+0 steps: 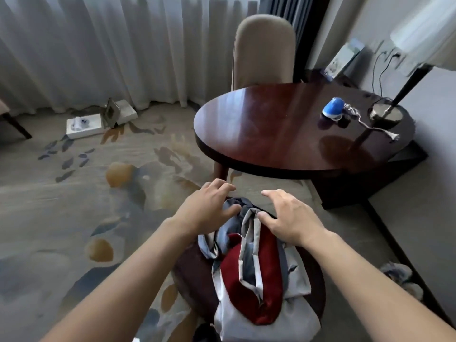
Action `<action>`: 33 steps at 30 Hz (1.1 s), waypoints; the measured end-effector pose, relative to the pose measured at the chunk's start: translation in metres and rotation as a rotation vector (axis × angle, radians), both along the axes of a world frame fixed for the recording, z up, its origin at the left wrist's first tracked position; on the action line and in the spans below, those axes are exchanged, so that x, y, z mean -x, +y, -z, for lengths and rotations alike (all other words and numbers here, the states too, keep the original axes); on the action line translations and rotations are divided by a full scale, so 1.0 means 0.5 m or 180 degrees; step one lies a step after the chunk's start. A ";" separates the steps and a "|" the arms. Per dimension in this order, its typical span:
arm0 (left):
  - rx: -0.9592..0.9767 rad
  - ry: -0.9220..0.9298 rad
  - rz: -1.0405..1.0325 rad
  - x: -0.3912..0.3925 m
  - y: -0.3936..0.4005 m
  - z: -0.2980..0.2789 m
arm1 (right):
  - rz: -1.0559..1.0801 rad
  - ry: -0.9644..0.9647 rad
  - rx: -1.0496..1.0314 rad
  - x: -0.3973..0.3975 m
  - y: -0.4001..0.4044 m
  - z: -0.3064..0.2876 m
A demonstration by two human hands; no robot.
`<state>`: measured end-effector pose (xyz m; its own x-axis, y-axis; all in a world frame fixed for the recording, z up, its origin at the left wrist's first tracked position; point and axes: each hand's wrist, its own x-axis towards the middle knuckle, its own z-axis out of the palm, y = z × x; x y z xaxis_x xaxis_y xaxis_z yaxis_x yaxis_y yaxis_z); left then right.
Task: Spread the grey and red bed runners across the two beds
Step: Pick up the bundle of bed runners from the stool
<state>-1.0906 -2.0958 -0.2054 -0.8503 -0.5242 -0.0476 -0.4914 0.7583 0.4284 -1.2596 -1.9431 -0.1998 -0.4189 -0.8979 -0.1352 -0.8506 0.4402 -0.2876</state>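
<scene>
Both hands over the crumpled runners on a dark seat

The left hand (pixel 206 208) and right hand (pixel 286 215) spread loose fingers on the bundled grey and red bed runners (pixel 254 267), gripping nothing; round table (pixel 271 134) behind; no writing readable.

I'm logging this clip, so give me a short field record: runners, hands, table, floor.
runners: grey and red bundle, crumpled on a dark round seat
left hand: fingers spread, over the bundle's far end
right hand: fingers spread, resting on the bundle
table: blue object, lamp base
floor: white boxes by the curtain
beds: not in view
</scene>
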 end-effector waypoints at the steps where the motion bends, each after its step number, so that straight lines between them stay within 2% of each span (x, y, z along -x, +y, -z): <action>1: -0.0053 -0.0051 -0.0021 0.008 -0.012 0.019 | 0.0034 -0.0055 -0.0064 0.013 -0.008 0.022; 11: -0.0719 -0.0823 -0.0103 0.095 -0.032 0.331 | 0.0438 -0.0480 -0.0850 0.111 0.009 0.334; 16: -0.1650 -0.0931 -0.0525 0.137 0.026 0.515 | 0.0871 -0.0677 -0.1167 0.126 0.045 0.510; 21: -0.2446 -0.1089 -0.0775 0.183 0.115 0.660 | 0.1154 -0.1165 -0.1309 0.121 0.079 0.656; 24: -0.2651 -0.0939 -0.1022 0.204 0.161 0.703 | 0.1222 -0.1460 -0.1232 0.109 0.085 0.706; 29: -0.2543 -0.0649 -0.1078 0.219 0.188 0.724 | 0.1302 -0.1816 -0.0824 0.078 0.088 0.737; 33: -0.2671 -0.0205 -0.1667 0.227 0.174 0.720 | 0.1338 -0.2136 -0.0470 0.033 0.079 0.732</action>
<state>-1.2041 -2.0086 -0.5654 -0.5037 -0.6083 -0.6134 -0.7191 -0.0983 0.6879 -1.2762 -1.9037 -0.5657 -0.5051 -0.6363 -0.5831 -0.2717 0.7585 -0.5924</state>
